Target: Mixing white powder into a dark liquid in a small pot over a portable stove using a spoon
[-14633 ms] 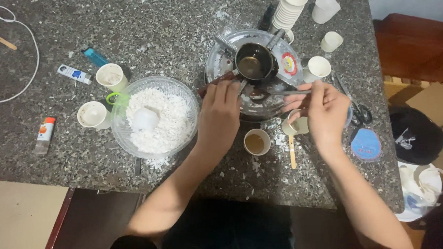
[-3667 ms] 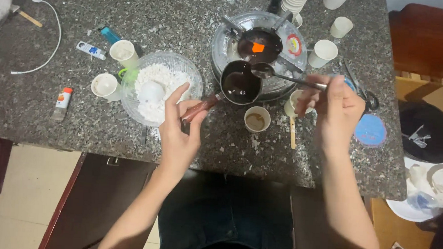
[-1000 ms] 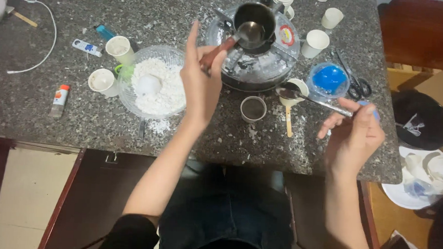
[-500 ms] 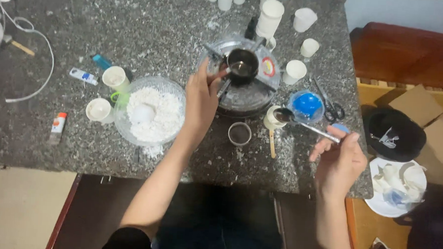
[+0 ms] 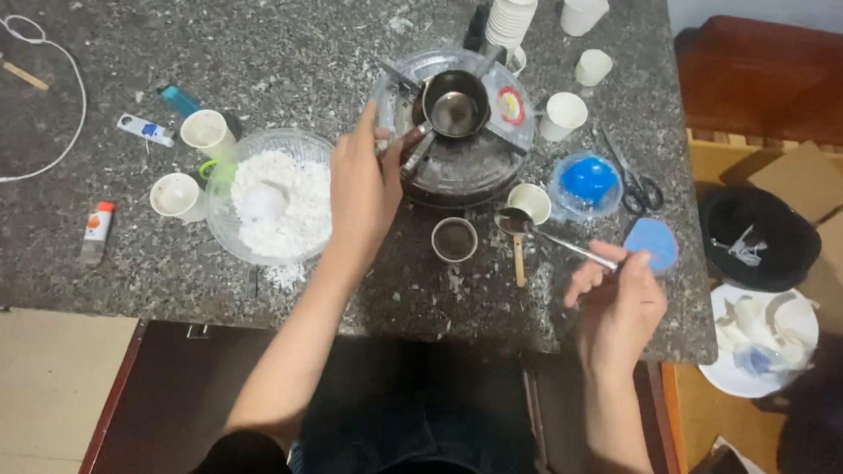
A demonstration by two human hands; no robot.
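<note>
My left hand [image 5: 362,192] grips the handle of a small dark metal pot [image 5: 455,105] that rests on a round silver burner tray [image 5: 467,168] at the middle of the granite counter. My right hand [image 5: 618,298] holds a metal spoon [image 5: 535,232] by its handle, with the bowl of the spoon hovering beside a small white cup [image 5: 530,202]. A small paper cup with brown liquid [image 5: 455,239] stands between my hands. A wooden stick [image 5: 518,260] lies next to it.
A clear bowl of white powder [image 5: 272,197] sits left of my left hand, with small cups, a glue stick and a cable further left. A blue ball in a dish [image 5: 587,181], a blue lid [image 5: 652,243], scissors [image 5: 637,185] and stacked cups [image 5: 512,13] are at the right and back.
The pot went from being held over the brown-liquid cup back onto the burner tray. My right hand has drawn back toward the counter's near edge with the spoon.
</note>
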